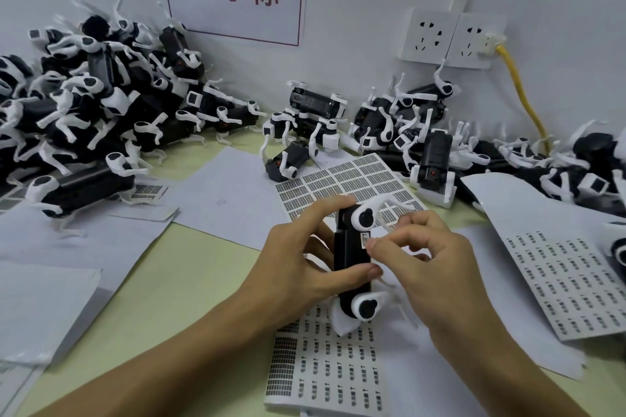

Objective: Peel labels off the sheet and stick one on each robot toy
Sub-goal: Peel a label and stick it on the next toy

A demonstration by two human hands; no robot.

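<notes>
My left hand (301, 257) grips a black robot toy (352, 257) with white legs, held upright above the table's middle, thumb on its lower body and fingers over the top. My right hand (426, 254) pinches a small white label (367, 240) against the toy's side with thumb and forefinger. A label sheet (325, 366) lies under the toy near the front edge. Another sheet (342, 179) lies just behind the hands, and a third sheet (569, 278) lies at the right.
A big heap of robot toys (84, 105) fills the back left. More toys (399, 125) lie along the wall at the back and right. Blank backing papers (233, 193) cover the table. Wall sockets (450, 39) with a yellow cable (521, 91) sit at the back right.
</notes>
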